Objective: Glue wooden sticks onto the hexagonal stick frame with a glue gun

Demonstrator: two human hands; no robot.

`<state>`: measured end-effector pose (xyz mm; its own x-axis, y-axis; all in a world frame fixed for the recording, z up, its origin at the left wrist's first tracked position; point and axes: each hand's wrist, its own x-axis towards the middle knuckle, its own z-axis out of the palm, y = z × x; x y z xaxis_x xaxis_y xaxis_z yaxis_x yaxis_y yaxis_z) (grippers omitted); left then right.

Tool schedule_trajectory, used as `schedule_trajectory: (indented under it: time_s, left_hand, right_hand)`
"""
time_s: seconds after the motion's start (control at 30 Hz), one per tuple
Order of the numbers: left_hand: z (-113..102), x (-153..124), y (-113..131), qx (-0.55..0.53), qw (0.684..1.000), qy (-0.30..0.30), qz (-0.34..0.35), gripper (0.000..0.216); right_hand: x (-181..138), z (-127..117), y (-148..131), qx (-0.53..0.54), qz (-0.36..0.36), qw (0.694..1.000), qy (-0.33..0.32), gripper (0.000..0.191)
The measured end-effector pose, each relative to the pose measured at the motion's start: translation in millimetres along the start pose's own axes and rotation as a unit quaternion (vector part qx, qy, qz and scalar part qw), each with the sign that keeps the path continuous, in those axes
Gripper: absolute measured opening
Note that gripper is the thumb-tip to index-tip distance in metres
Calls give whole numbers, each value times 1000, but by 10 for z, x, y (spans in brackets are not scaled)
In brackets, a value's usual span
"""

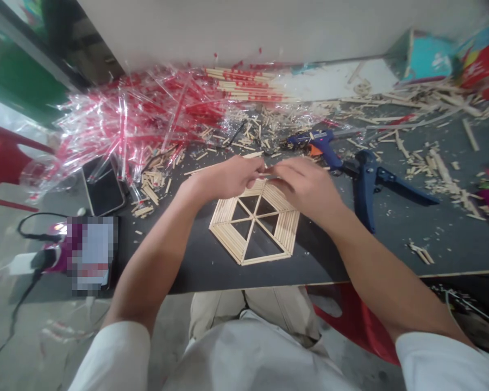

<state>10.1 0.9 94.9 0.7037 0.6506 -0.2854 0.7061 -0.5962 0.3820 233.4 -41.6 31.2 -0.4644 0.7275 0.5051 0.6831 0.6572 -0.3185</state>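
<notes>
A hexagon frame of thin wooden sticks [252, 239] lies flat on the dark table [391, 233], with spokes meeting at its centre. My left hand [228, 176] and my right hand [305, 184] meet just above its far edge. Both are closed in a pinch on a thin wooden stick [264, 172] held between them. The stick's length is mostly hidden by my fingers.
A blue glue gun [321, 145] and a blue cutter [370, 182] lie right of my hands. Cut stick pieces litter the table. A heap of red and clear wrappers [138, 117] fills the far left. A phone [103, 187] lies at the left edge.
</notes>
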Motion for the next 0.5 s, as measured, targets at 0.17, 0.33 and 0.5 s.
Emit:
schedule_trajectory:
  time_s: [0.17,0.33,0.5]
  left_hand:
    - [-9,18,-77,-21,999,-31,17,28]
    - [-149,-107,-241,18,995,-8,-100,24]
    - [-151,-100,-256,-6,991,-42,-126,17]
  right_hand:
    - [-7,-9,106,73,-12,995,-70,21]
    - [21,-175,229,117,-34,985,-125,25]
    - [18,-146,190,124,-46,975,-177,31]
